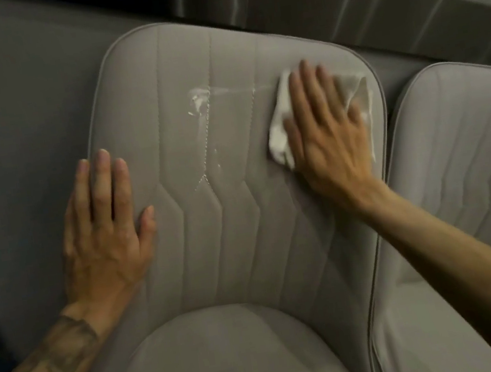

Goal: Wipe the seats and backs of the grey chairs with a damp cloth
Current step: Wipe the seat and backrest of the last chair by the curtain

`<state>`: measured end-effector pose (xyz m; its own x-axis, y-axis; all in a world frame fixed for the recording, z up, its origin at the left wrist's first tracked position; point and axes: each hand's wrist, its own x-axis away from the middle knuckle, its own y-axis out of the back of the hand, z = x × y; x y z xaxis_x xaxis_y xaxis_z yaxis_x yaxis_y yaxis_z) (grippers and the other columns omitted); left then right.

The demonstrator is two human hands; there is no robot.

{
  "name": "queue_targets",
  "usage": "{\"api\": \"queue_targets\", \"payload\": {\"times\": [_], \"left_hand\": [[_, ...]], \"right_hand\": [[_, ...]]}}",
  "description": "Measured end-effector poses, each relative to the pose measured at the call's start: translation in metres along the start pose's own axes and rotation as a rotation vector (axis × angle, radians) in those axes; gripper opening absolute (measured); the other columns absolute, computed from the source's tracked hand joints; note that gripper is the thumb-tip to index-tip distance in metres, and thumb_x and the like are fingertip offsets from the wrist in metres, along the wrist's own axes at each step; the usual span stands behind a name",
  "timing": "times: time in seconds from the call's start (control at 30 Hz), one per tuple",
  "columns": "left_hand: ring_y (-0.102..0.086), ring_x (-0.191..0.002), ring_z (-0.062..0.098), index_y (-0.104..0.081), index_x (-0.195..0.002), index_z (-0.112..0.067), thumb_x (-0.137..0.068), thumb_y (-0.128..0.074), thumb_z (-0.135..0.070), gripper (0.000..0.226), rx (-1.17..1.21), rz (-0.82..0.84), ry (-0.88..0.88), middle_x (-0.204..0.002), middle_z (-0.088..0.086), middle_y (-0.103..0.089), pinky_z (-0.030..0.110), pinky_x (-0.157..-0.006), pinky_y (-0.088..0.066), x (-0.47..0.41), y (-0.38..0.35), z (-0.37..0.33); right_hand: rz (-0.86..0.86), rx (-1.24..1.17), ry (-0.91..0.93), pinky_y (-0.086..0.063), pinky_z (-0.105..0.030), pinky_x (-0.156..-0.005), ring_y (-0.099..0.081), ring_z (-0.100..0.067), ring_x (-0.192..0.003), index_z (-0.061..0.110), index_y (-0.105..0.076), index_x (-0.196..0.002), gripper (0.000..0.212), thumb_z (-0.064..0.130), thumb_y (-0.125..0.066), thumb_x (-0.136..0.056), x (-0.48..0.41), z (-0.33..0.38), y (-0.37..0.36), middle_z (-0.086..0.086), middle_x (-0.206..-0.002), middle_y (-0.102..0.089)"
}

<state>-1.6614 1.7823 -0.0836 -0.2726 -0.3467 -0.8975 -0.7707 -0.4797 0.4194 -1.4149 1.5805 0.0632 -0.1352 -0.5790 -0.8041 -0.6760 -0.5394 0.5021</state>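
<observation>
A grey padded chair fills the middle of the head view; its stitched seat stretches away from me and its rounded back is nearest the camera. My right hand lies flat on a white cloth, pressing it onto the seat's far right part. A streak of white foam or wet residue marks the seat left of the cloth. My left hand rests flat on the seat's left edge, fingers apart, holding nothing.
A second grey chair of the same kind stands close on the right, almost touching the first. Grey floor spreads to the left. A shiny metal skirting runs along the wall at the top right.
</observation>
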Motion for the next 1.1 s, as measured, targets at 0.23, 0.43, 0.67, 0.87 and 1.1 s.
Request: {"api": "queue_targets", "payload": {"times": [0.23,0.43,0.67,0.87,1.1], "left_hand": [[-0.010,-0.164,0.028,-0.011,-0.169,-0.013,-0.110,-0.038,-0.040,0.071,0.014,0.007,0.004,-0.178,0.006,-0.007,0.057,-0.117,-0.039,0.000,-0.002,0.002],[-0.011,-0.164,0.031,-0.012,-0.169,-0.012,-0.111,-0.039,-0.038,0.069,0.025,0.020,-0.002,-0.177,0.010,-0.011,0.055,-0.121,-0.036,-0.001,0.004,-0.001],[-0.009,-0.164,0.031,-0.010,-0.169,-0.012,-0.111,-0.039,-0.039,0.070,0.026,0.030,-0.002,-0.177,0.010,-0.010,0.055,-0.122,-0.036,-0.001,0.004,0.000],[-0.008,-0.164,0.028,-0.009,-0.169,-0.014,-0.111,-0.036,-0.041,0.070,0.026,0.029,0.013,-0.177,0.008,-0.009,0.056,-0.117,-0.039,-0.001,0.006,-0.003],[-0.009,-0.164,0.028,-0.010,-0.169,-0.014,-0.111,-0.038,-0.039,0.070,0.022,0.005,-0.014,-0.177,0.009,-0.011,0.052,-0.118,-0.041,-0.001,0.002,0.001]], "right_hand": [[0.132,-0.106,0.048,-0.012,-0.049,-0.131,0.002,-0.024,-0.162,0.013,0.001,-0.166,0.066,0.040,-0.027,-0.112,0.081,0.041,-0.022,-0.007,-0.174,0.004],[0.193,-0.134,0.153,0.001,-0.040,-0.128,0.005,-0.016,-0.161,0.021,-0.001,-0.166,0.064,0.040,-0.030,-0.112,0.096,0.040,-0.028,0.002,-0.175,0.007],[0.144,-0.234,-0.180,-0.027,-0.062,-0.123,0.004,-0.019,-0.162,0.019,0.002,-0.166,0.067,0.040,-0.031,-0.111,0.141,0.086,-0.047,-0.001,-0.175,0.005],[0.081,-0.260,-0.182,-0.024,-0.064,-0.123,0.003,-0.017,-0.162,0.022,0.004,-0.166,0.067,0.040,-0.030,-0.112,0.124,0.084,-0.052,0.001,-0.175,0.006],[0.061,-0.179,-0.284,-0.016,-0.057,-0.127,-0.008,-0.022,-0.162,0.014,-0.009,-0.166,0.065,0.038,-0.033,-0.111,0.185,0.120,-0.074,-0.006,-0.174,-0.007]]}}
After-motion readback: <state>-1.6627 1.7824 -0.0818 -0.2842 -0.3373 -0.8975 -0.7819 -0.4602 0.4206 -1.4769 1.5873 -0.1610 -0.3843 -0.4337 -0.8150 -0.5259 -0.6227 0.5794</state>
